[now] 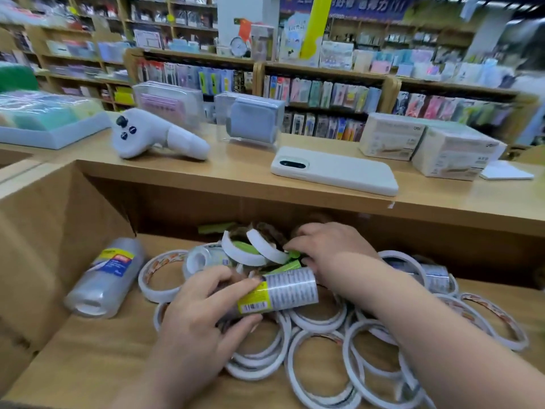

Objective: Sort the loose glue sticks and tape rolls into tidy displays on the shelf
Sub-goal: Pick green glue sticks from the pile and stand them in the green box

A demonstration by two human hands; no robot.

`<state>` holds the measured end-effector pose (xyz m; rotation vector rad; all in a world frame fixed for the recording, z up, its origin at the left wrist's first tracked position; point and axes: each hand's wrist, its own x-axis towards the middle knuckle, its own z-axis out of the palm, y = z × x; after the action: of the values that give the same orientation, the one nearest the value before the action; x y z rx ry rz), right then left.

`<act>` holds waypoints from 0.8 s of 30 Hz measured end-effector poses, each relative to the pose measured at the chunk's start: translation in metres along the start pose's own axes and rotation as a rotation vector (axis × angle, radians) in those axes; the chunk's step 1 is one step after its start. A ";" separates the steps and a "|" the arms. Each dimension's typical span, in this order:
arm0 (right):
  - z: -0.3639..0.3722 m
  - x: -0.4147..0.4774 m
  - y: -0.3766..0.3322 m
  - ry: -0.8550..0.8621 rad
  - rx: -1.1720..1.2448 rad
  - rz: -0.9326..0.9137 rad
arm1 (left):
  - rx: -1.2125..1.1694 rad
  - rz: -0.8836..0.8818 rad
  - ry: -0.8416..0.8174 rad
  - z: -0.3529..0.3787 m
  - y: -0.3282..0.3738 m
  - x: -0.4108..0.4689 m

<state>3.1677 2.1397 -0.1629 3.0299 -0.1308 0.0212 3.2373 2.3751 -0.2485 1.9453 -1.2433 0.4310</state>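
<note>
My left-hand fingers pinch a shrink-wrapped tape pack w/ yellow label, held on its side. Right hand fingers curl around green glue sticks in the pile. Thin white tape rolls lie loose on the wooden shelf. Phone & controller rest on bench above.

Left hand fingers curled in grip; right hand palm-down, fingers bent.
</note>
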 end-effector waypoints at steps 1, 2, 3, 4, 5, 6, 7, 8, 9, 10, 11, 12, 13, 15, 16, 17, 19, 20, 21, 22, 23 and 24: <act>0.000 0.003 -0.001 -0.004 -0.004 0.005 | 0.006 0.002 -0.011 0.000 0.000 0.000; 0.000 0.005 -0.001 -0.005 -0.010 0.007 | 0.008 0.003 -0.022 -0.001 0.000 0.001; 0.001 0.007 -0.001 0.002 -0.013 0.008 | 0.005 0.007 -0.032 -0.002 0.000 0.002; 0.001 0.006 -0.001 0.011 -0.018 0.008 | -0.001 0.021 -0.042 -0.003 0.000 0.003; 0.002 0.005 0.000 0.032 -0.027 0.006 | -0.007 0.049 -0.053 -0.005 0.000 0.005; 0.003 0.002 0.001 0.083 -0.027 -0.005 | -0.008 0.088 -0.067 -0.007 0.000 0.006; 0.004 -0.003 0.002 0.168 -0.009 -0.019 | 0.002 0.131 -0.089 -0.010 0.000 0.008; 0.004 -0.008 0.003 0.259 0.019 -0.022 | 0.020 0.172 -0.116 -0.012 0.000 0.010; 0.005 -0.014 0.003 0.354 0.056 -0.007 | 0.039 0.200 -0.144 -0.014 -0.001 0.012; 0.007 -0.022 0.004 0.450 0.108 0.016 | 0.052 0.213 -0.166 -0.016 -0.002 0.014; 0.008 -0.030 0.003 0.527 0.171 0.039 | 0.061 0.215 -0.175 -0.018 -0.002 0.015; 0.009 -0.040 0.001 0.585 0.244 0.061 | 0.068 0.212 -0.178 -0.019 -0.002 0.016; 0.008 -0.049 -0.003 0.623 0.336 0.093 | 0.075 0.205 -0.180 -0.019 -0.001 0.017; 0.005 -0.066 -0.011 0.672 0.561 0.173 | 0.072 0.184 -0.186 -0.019 0.001 0.018; 0.005 -0.072 -0.014 0.693 0.682 0.205 | 0.059 0.171 -0.184 -0.019 0.003 0.018; 0.004 -0.074 -0.016 0.712 0.782 0.236 | 0.035 0.163 -0.178 -0.018 0.004 0.019; 0.005 -0.074 -0.017 0.722 0.893 0.287 | -0.033 0.161 -0.154 -0.015 0.007 0.020; 0.005 -0.072 -0.017 0.711 0.956 0.308 | -0.061 0.169 -0.139 -0.013 0.007 0.020; 0.005 -0.070 -0.017 0.692 1.053 0.320 | -0.081 0.182 -0.128 -0.011 0.006 0.019; 0.005 -0.068 -0.018 0.653 1.169 0.320 | -0.096 0.198 -0.121 -0.010 0.005 0.018; 0.006 -0.065 -0.017 0.592 1.224 0.319 | -0.110 0.212 -0.117 -0.009 0.003 0.016; 0.006 -0.062 -0.016 0.510 1.203 0.314 | -0.124 0.220 -0.109 -0.009 0.002 0.014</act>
<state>3.1071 2.1600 -0.1723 3.9047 -0.7873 1.3265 3.2434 2.3735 -0.2330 1.7542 -1.5260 0.3527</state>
